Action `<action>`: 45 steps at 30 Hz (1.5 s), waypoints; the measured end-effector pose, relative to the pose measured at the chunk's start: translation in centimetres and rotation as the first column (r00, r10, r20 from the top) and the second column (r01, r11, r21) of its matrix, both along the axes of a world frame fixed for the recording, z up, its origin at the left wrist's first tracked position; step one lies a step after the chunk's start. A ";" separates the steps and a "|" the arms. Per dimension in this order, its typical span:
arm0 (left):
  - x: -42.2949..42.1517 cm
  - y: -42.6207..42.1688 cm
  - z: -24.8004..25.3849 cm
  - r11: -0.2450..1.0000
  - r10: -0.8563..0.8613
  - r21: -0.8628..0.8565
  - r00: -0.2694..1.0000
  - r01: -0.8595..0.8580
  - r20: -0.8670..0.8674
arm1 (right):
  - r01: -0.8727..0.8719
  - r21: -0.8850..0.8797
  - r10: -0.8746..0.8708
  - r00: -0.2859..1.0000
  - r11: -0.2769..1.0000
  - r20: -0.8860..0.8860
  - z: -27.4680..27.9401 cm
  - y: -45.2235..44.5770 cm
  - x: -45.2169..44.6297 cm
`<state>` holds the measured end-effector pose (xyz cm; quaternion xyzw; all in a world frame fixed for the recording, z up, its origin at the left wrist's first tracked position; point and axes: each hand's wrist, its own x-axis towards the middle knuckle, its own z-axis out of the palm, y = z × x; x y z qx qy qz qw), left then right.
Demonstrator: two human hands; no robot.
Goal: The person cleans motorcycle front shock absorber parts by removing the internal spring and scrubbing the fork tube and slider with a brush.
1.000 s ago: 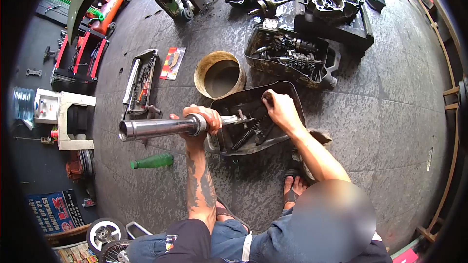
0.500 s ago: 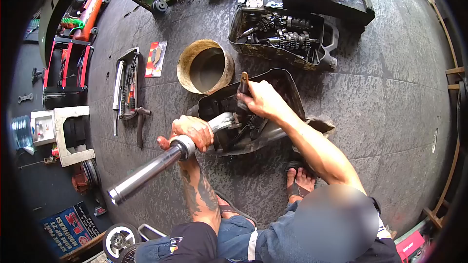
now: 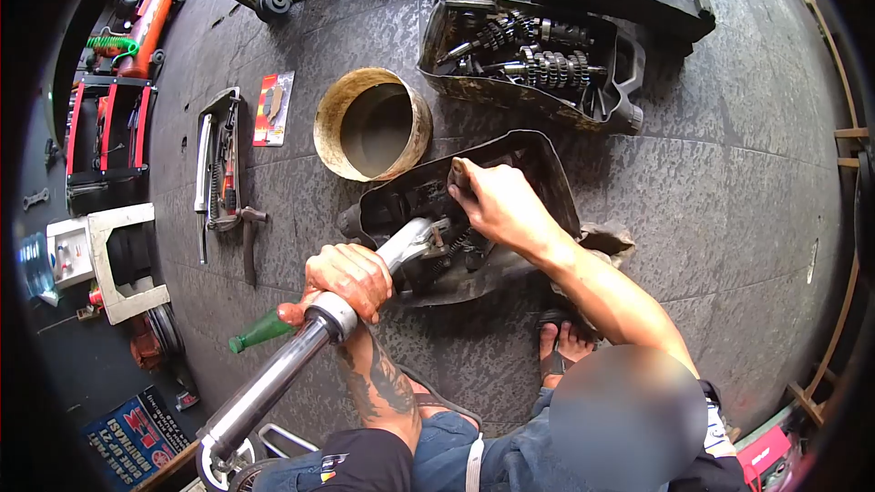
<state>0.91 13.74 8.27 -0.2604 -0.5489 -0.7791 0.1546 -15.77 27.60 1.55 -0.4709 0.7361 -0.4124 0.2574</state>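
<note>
My left hand (image 3: 351,278) is closed around the fork leg (image 3: 273,378), a motorcycle front fork with a silver lower part and a shiny tube slanting down to the lower left. Its far end sits over the cut-open jerrycan tub (image 3: 547,169), where a coil spring and dark parts lie. My right hand (image 3: 501,205) grips what looks like a brush (image 3: 459,171), its handle's end sticking up between thumb and fingers; the bristles are hidden. Beneath my left hand a green bottle neck (image 3: 260,333) shows beside the tube.
A round tub of dark liquid (image 3: 374,128) stands ahead. Behind it to the right, another cut jerrycan (image 3: 519,96) holds gears and shafts. A hammer (image 3: 250,246), a tool tray (image 3: 221,169) and a packaged part (image 3: 274,109) lie left. A cloth (image 3: 609,244) lies right of the near tub.
The fork leg's lower end has swung down and slightly right, uncovering the green bottle neck. My right hand has moved slightly down with the brush. The view has shifted a little.
</note>
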 end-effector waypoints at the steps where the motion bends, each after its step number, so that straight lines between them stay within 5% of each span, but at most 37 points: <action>1: 0.0 -0.1 0.0 1.000 -0.008 -0.004 1.000 0.008 -0.003 | -0.011 0.005 0.011 1.000 1.000 0.002 0.9 0.0 -0.2; 6: -0.2 -0.9 -0.2 0.998 -0.064 -0.023 0.998 0.064 -0.022 | -0.053 0.005 0.053 0.996 0.999 -0.074 -1.7 0.0 -0.4; 9: -0.1 -1.6 -0.3 0.995 -0.095 -0.029 0.995 0.095 -0.016 | 0.052 -0.108 0.000 0.901 0.993 0.434 -0.5 -0.1 -0.4; 12: 0.0 -1.9 -0.9 0.994 -0.102 -0.029 0.995 0.102 -0.009 | -0.025 -0.059 0.049 0.887 0.998 0.459 -0.9 -0.1 0.9; 13: 0.0 -1.9 -1.0 0.995 -0.099 -0.029 0.995 0.099 -0.007 | -0.074 -0.019 0.076 0.967 0.997 0.244 -1.6 -0.1 1.0; 16: 0.0 -1.8 -1.3 0.997 -0.074 -0.016 0.997 0.074 0.006 | -0.029 0.003 0.028 0.983 1.000 0.183 -0.9 -0.3 0.7; 18: 0.3 -1.8 -1.4 0.998 -0.063 -0.011 0.998 0.063 -0.003 | -0.011 -0.036 0.022 0.947 0.999 0.322 1.2 -0.3 0.5; 21: 0.5 -1.9 -1.6 0.999 -0.046 -0.004 0.999 0.046 0.000 | -0.132 -0.281 0.258 0.839 0.951 0.480 2.5 -0.6 0.1; 24: 0.8 -2.0 -1.6 0.999 -0.036 0.000 0.999 0.036 0.002 | -0.182 -0.117 0.216 0.842 0.976 0.494 3.1 -1.6 -0.3; 26: 1.0 -1.9 -1.6 0.999 -0.034 -0.005 0.999 0.034 0.000 | -0.224 -0.014 0.204 0.854 0.974 0.479 3.8 -1.9 -0.4; 28: 1.1 -1.8 -1.7 1.000 -0.031 -0.004 1.000 0.031 0.000 | -0.232 -0.342 0.335 0.898 0.911 0.284 4.8 -2.0 -0.4; 33: 1.1 -1.8 -1.7 1.000 -0.024 0.000 1.000 0.024 -0.003 | -0.232 -0.128 0.256 0.942 0.964 0.216 3.8 -2.1 -0.3; 36: 1.0 -2.0 -2.0 1.000 -0.027 0.007 1.000 0.028 -0.002 | -0.031 -0.189 0.088 0.948 0.981 0.304 3.4 -2.2 -1.6; 37: 0.9 -2.0 -1.9 0.999 -0.031 0.006 1.000 0.031 -0.003 | -0.023 -0.054 0.034 0.978 0.998 0.205 3.1 -2.1 -2.0; 38: 0.8 -2.1 -1.9 0.999 -0.039 0.005 0.999 0.039 -0.002 | -0.036 -0.121 0.069 0.958 0.992 0.278 1.6 -2.1 -1.5; 40: 0.5 -2.2 -1.9 0.999 -0.048 0.006 0.999 0.048 -0.009 | -0.133 -0.071 0.142 0.982 0.988 0.125 -1.3 -1.7 0.6; 45: 0.6 -2.3 -2.3 0.998 -0.055 0.018 0.998 0.056 -0.010 | -0.031 0.001 0.030 0.995 1.000 0.095 -0.5 -2.6 0.0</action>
